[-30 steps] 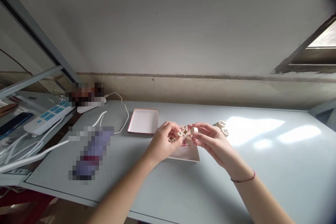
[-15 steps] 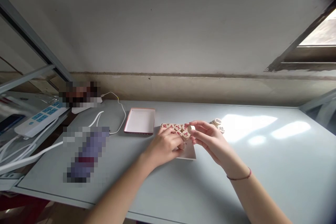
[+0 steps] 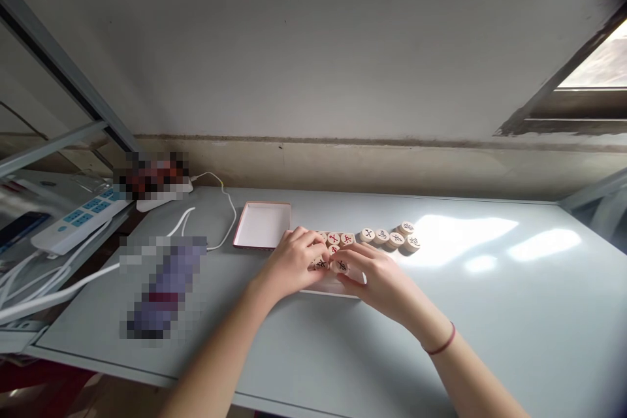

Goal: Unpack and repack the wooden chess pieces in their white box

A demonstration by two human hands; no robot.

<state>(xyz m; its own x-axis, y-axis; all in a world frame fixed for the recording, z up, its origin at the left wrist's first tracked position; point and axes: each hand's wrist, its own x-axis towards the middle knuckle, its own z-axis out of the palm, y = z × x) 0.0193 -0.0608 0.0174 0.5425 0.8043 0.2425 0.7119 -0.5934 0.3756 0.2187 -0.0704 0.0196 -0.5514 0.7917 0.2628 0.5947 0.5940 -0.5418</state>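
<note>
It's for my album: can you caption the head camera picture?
Right hand on a round piece at the shallow box, left hand close beside.

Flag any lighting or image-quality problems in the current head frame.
Head view: hard glare patches on the table, right of the round pieces; window nearly washed out; top-right corner dark. Head view, lower centre: soft shadow below the right hand. Head view, left: pixelation masks the purple item; far-left edge smeared.

Left hand (image 3: 294, 262) partly covered tray (image 3: 330, 285) and red-marked discs (image 3: 334, 240); right hand (image 3: 382, 274), black-marked disc (image 3: 340, 266). Purple object (image 3: 169, 287), reddish item (image 3: 155, 176) were pixelated. Window (image 3: 600, 65) ran off right edge.
</note>
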